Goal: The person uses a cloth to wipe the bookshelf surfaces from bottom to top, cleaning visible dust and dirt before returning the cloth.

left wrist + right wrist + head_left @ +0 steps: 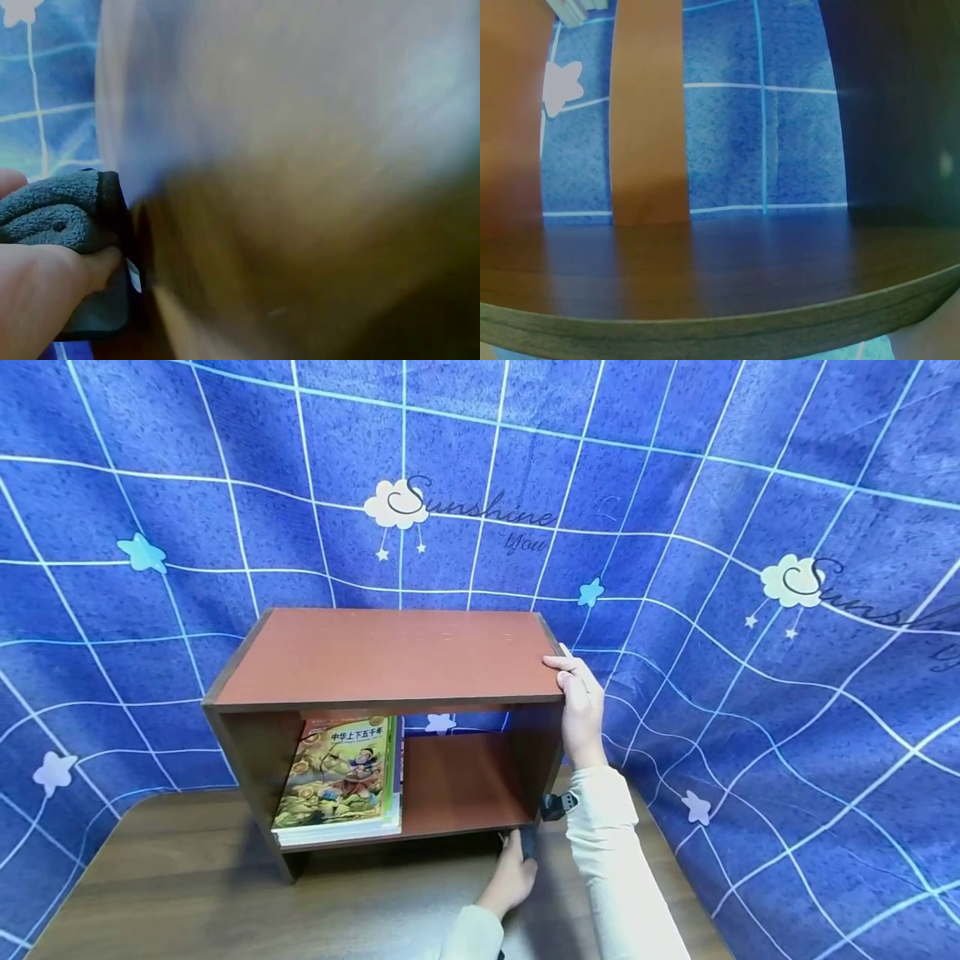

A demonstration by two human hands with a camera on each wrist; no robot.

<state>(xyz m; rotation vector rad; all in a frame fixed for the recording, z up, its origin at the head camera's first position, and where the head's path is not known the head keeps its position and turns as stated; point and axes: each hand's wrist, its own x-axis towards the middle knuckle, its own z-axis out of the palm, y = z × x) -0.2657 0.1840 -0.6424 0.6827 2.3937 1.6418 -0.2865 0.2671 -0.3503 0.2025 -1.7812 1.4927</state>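
Note:
A small wooden bookshelf (390, 656) with a reddish-brown top and dark side panels stands on the table. My right hand (581, 710) grips its upper right edge, fingertips lying over the top board. Low at the shelf's right end, my left hand (513, 872) pinches a folded dark grey terry cloth (56, 210) with a black border. In the left wrist view the cloth is right at the edge of a wooden panel (225, 247), with the thumb (52, 289) in front of it. The right wrist view looks into the shelf past its curved-looking rim (727, 341).
Several books (341, 777), the front one with a colourful illustrated cover, stand in the shelf's left part. The wooden table (172, 860) extends out on both sides. A blue gridded curtain (450, 460) hangs close behind and to the right.

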